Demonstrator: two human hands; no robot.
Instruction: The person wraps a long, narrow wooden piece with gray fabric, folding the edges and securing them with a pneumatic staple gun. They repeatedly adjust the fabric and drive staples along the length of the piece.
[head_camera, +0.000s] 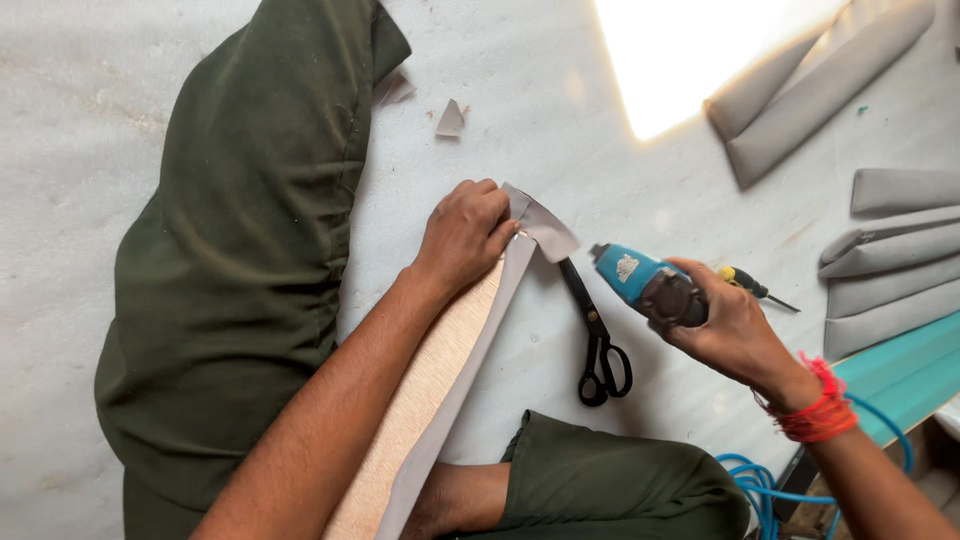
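At far left, your leg in dark green trousers (240, 250) stretches across the pale padded work surface (70, 200). Just right of it, your left hand (465, 235) presses down on the top end of a long wooden panel (425, 390), its fingers curled tight and pinching a fold of grey fabric (545, 232) against the panel's corner. The fabric runs down the panel's right edge towards your bare foot. A small grey scrap (450, 120) lies above the hand, well apart.

Just right of the panel, black scissors (597, 340) lie flat, blades pointing up towards the fabric corner. Further right, your right hand (735, 330) is wrapped firmly around a blue pneumatic staple gun (640, 280), held above the surface with its nose aimed left at the fold. A screwdriver (755, 288) lies just beyond it. A blue coiled hose (760, 485) sits below your wrist. Grey upholstered pads (890, 260) are stacked at far right.
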